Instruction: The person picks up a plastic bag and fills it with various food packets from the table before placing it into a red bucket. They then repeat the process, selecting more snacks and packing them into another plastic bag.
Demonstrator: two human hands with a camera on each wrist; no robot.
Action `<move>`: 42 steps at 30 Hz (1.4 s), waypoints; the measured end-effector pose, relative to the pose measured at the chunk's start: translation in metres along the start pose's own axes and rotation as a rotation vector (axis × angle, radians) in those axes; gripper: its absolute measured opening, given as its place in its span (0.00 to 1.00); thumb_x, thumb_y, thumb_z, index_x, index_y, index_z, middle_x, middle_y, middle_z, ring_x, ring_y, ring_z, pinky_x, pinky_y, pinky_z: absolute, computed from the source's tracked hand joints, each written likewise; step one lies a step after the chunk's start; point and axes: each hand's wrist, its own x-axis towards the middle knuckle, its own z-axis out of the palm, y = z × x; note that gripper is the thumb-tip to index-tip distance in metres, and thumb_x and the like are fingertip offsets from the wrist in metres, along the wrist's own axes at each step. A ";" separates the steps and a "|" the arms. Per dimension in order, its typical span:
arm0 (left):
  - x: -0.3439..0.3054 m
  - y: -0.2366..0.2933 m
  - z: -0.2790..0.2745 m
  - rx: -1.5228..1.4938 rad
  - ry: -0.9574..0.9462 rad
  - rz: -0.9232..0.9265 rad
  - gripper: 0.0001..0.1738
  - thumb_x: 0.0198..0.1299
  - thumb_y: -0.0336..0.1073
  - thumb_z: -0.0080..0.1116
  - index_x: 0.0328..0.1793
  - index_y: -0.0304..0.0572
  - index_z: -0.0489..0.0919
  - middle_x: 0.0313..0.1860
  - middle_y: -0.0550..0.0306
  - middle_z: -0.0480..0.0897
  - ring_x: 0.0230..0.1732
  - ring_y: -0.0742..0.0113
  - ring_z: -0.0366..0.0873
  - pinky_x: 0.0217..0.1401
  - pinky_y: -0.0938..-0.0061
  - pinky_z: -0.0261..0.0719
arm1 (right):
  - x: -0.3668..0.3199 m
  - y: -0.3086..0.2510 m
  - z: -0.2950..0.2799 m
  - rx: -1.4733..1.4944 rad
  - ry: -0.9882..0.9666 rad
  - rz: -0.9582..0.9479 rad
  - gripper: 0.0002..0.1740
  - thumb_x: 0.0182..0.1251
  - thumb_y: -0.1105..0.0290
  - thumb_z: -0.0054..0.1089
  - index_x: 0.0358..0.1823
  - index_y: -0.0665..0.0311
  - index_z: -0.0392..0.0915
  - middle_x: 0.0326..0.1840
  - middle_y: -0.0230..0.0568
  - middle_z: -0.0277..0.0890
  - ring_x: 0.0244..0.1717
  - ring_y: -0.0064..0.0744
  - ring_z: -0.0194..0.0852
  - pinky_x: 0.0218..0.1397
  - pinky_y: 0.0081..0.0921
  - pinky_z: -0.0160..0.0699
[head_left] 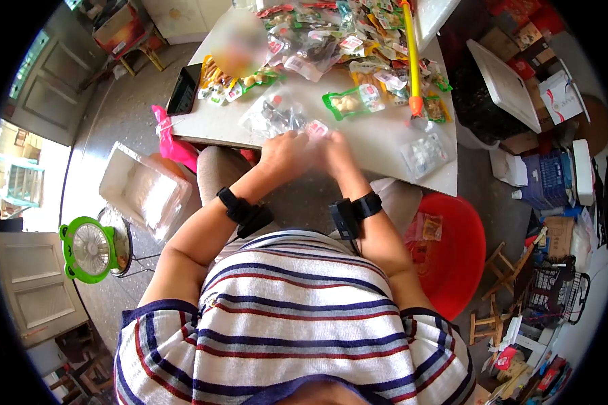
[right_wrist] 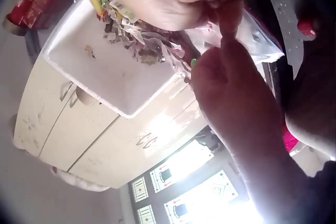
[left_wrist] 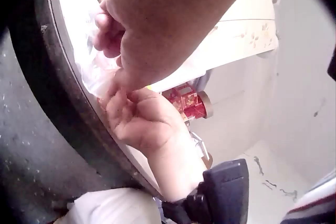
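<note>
Left hand (head_left: 282, 159) and right hand (head_left: 336, 154), fingers curled, both pinching clear plastic packaging (head_left: 317, 129) at tabletop (head_left: 213, 125) edge. Green-edged food packet (head_left: 353, 102) lies just beyond.

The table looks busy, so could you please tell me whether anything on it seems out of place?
I see nothing spilled; only the packets, heaped in a jumble with a yellow stick over them, look untidy.

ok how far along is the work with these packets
Possibly done: the red wrapped item in the red basin, though nothing confirms it. In hand: the left hand and right hand pinch clear plastic at the table's near edge. Perhaps left: the packet pile beyond, but whether those are finished can't be told.
</note>
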 end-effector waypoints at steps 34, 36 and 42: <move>0.105 -0.021 -0.081 -0.354 0.528 0.087 0.09 0.53 0.35 0.44 0.36 0.40 0.71 0.26 0.49 0.71 0.27 0.58 0.71 0.30 0.69 0.68 | -0.039 -0.042 -0.030 -0.038 0.359 -0.370 0.13 0.56 0.67 0.50 0.40 0.64 0.63 0.34 0.31 0.67 0.35 0.20 0.66 0.34 0.17 0.66; 0.091 -0.013 -0.086 -0.675 0.429 -0.052 0.08 0.54 0.34 0.43 0.31 0.38 0.71 0.25 0.53 0.73 0.26 0.65 0.71 0.28 0.74 0.67 | -0.041 -0.054 -0.025 -0.022 0.370 -0.392 0.14 0.56 0.67 0.50 0.41 0.64 0.62 0.36 0.31 0.67 0.35 0.20 0.66 0.34 0.17 0.66; 0.058 0.004 -0.072 -1.862 0.185 -0.262 0.05 0.52 0.29 0.41 0.33 0.36 0.67 0.27 0.53 0.72 0.28 0.63 0.72 0.30 0.72 0.72 | -0.059 -0.053 -0.010 0.258 0.208 -0.292 0.14 0.55 0.67 0.51 0.43 0.58 0.63 0.38 0.31 0.68 0.39 0.25 0.67 0.38 0.24 0.67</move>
